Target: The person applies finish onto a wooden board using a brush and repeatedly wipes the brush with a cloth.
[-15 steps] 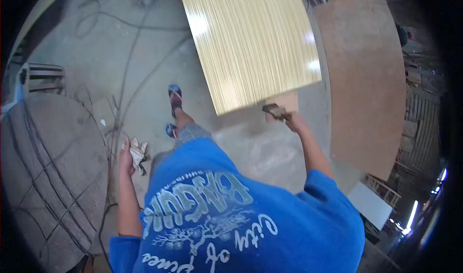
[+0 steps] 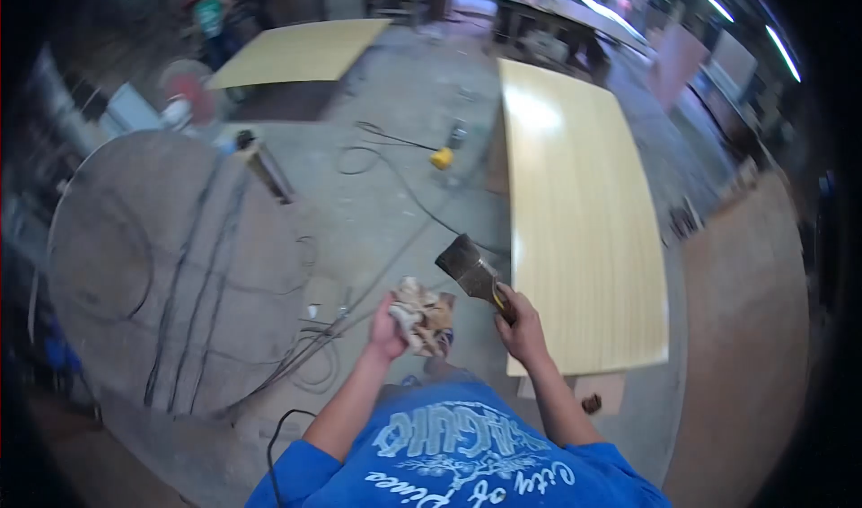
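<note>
My right hand (image 2: 523, 330) is closed round the black and yellow handle of a wide scraper (image 2: 469, 268), its dark, dirty blade pointing up and left. My left hand (image 2: 386, 330) grips a crumpled, stained rag (image 2: 417, 318) just left of the scraper. The rag and the blade are apart. To the right of my right hand, a long pale yellow panel (image 2: 588, 230) with a streaked, glossy top stands raised above the floor. The scraper is clear of the panel's left edge.
A large round board (image 2: 117, 328) with cables over it is at left. A brown sheet (image 2: 741, 328) lies at right. Cables (image 2: 395, 261) cross the floor near a yellow object (image 2: 441, 158). Another yellow panel (image 2: 301, 52) and a person in green (image 2: 209, 16) are farther back.
My view has lifted towards the room. The scraper has come away from the panel's near edge, up and left. My left hand has brought the rag in front of my body, near the scraper.
</note>
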A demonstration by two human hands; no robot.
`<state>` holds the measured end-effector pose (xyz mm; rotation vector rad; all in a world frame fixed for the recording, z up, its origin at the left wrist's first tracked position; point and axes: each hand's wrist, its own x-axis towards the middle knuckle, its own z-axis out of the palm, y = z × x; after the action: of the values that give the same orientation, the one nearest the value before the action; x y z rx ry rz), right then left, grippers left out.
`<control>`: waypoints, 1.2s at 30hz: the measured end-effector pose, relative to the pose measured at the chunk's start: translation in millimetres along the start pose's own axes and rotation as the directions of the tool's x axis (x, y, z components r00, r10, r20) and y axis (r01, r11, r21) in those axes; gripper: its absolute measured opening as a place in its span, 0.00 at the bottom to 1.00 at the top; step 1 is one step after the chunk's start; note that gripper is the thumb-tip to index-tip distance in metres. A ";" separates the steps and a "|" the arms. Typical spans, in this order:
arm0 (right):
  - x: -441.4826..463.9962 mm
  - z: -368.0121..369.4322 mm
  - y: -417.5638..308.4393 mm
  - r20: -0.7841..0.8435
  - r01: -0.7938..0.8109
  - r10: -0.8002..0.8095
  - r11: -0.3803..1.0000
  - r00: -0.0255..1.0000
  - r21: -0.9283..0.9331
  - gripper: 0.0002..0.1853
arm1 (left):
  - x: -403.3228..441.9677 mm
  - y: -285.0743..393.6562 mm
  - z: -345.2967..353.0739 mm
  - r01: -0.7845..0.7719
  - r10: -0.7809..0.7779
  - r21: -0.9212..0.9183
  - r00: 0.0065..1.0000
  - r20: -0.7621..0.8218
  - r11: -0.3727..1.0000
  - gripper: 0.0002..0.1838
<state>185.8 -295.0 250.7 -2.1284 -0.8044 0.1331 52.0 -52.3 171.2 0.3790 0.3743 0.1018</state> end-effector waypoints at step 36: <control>410.2 64.0 112.2 0.461 -0.300 0.168 0.925 0.872 0.231 0.20 | 290.3 184.1 -54.0 0.189 -0.059 0.196 0.848 -0.527 0.962 0.22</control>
<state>542.5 -60.5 199.0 -1.9194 -0.7111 0.8364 295.6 184.6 96.6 0.5685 0.9543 0.0279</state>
